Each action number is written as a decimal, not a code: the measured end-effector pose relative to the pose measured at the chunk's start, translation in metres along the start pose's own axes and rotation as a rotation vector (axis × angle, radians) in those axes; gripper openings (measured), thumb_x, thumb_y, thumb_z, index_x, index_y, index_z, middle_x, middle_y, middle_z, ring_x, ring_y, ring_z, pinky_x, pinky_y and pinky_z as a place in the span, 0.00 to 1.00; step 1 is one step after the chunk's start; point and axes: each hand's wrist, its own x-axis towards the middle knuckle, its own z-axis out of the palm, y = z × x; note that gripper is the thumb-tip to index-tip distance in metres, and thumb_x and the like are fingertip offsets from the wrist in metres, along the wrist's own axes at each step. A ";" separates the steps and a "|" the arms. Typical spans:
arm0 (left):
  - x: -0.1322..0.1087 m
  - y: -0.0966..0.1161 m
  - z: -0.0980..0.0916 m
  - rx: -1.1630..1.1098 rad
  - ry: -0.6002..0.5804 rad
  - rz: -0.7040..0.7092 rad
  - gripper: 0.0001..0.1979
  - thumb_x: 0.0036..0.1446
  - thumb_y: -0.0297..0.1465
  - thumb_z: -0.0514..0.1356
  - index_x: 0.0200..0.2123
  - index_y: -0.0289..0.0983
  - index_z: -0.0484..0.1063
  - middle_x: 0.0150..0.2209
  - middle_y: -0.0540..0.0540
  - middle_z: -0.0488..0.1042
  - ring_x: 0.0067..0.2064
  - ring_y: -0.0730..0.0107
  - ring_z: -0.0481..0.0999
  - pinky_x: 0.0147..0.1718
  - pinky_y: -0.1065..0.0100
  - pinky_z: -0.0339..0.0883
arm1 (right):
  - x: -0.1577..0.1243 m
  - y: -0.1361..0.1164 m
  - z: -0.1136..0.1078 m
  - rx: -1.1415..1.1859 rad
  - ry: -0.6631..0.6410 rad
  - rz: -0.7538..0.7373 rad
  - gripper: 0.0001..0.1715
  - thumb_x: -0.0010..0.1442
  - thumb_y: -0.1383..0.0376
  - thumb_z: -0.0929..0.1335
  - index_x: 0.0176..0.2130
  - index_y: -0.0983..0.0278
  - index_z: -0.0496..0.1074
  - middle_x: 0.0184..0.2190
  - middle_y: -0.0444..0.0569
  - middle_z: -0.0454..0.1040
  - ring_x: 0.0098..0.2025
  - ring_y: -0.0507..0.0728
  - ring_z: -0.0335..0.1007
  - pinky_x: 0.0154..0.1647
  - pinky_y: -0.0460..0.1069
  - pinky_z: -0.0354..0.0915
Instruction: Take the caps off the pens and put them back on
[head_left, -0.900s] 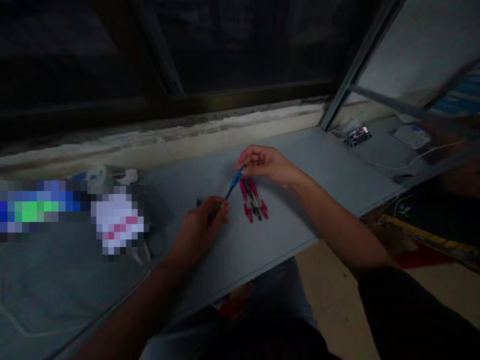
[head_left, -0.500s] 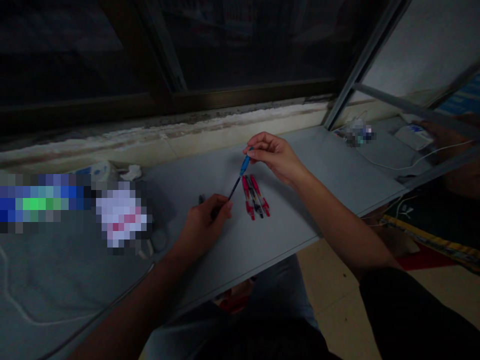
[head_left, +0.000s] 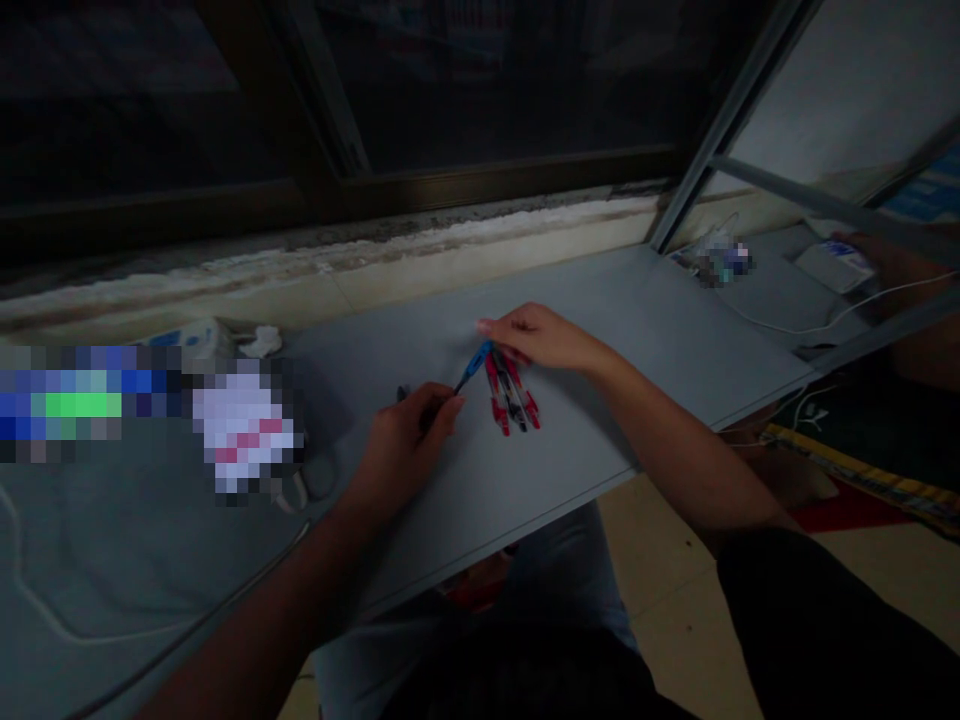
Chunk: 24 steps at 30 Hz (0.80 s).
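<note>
Between my hands, a slim blue pen part slants down to the left. My right hand is closed at its upper end, in a pinch. My left hand pinches a thin dark pen refill that meets the lower end of the blue part; how deep the refill sits inside cannot be made out. Under and just in front of my right hand lie several red and clear pens side by side, their upper ends partly covered by its fingers. Behind my left hand a small dark piece shows, mostly hidden.
The grey table runs along a window ledge. To the left are a blurred white item, a power strip and cables. A metal frame stands at right; beyond it, another person's arm rests by a white box.
My right hand has come down and toward my left hand with the blue pen part. Less of the dark refill shows between them. My left hand has barely moved.
</note>
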 end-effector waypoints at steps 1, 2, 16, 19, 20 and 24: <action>0.000 0.000 0.000 0.000 0.000 -0.010 0.16 0.68 0.45 0.56 0.39 0.40 0.75 0.25 0.54 0.73 0.26 0.71 0.72 0.28 0.70 0.63 | 0.000 -0.001 -0.002 0.038 -0.041 -0.008 0.28 0.63 0.44 0.72 0.28 0.64 0.68 0.17 0.38 0.66 0.20 0.47 0.61 0.24 0.44 0.58; 0.001 -0.001 -0.001 0.000 -0.003 -0.019 0.16 0.68 0.45 0.56 0.39 0.40 0.75 0.25 0.54 0.73 0.25 0.71 0.72 0.28 0.70 0.62 | -0.001 -0.001 -0.003 0.092 -0.082 -0.023 0.26 0.60 0.44 0.74 0.34 0.64 0.71 0.20 0.39 0.71 0.22 0.48 0.64 0.25 0.44 0.61; 0.000 -0.004 -0.005 0.029 -0.011 0.005 0.19 0.67 0.47 0.57 0.42 0.40 0.79 0.26 0.52 0.78 0.26 0.69 0.75 0.29 0.70 0.67 | -0.001 0.005 0.000 -0.034 -0.198 -0.033 0.25 0.67 0.48 0.69 0.31 0.65 0.70 0.21 0.41 0.72 0.22 0.48 0.64 0.26 0.45 0.60; -0.001 -0.008 -0.006 0.103 0.036 0.063 0.20 0.69 0.47 0.56 0.44 0.40 0.81 0.30 0.49 0.81 0.29 0.67 0.79 0.35 0.68 0.72 | -0.003 0.000 0.001 -0.104 -0.206 0.017 0.30 0.70 0.46 0.66 0.27 0.64 0.68 0.15 0.38 0.65 0.19 0.47 0.58 0.26 0.45 0.57; -0.002 -0.009 -0.006 0.139 0.061 0.101 0.20 0.70 0.46 0.56 0.45 0.40 0.81 0.32 0.48 0.82 0.31 0.65 0.80 0.38 0.67 0.73 | -0.004 -0.002 0.001 -0.101 -0.214 0.029 0.30 0.70 0.45 0.66 0.26 0.64 0.68 0.14 0.37 0.63 0.19 0.47 0.57 0.26 0.45 0.56; -0.005 -0.009 -0.005 0.280 0.147 0.256 0.18 0.72 0.43 0.56 0.45 0.39 0.82 0.37 0.43 0.84 0.38 0.61 0.82 0.46 0.61 0.74 | -0.005 -0.006 0.001 -0.044 -0.229 0.093 0.32 0.67 0.43 0.67 0.24 0.64 0.68 0.12 0.36 0.59 0.17 0.46 0.52 0.23 0.45 0.53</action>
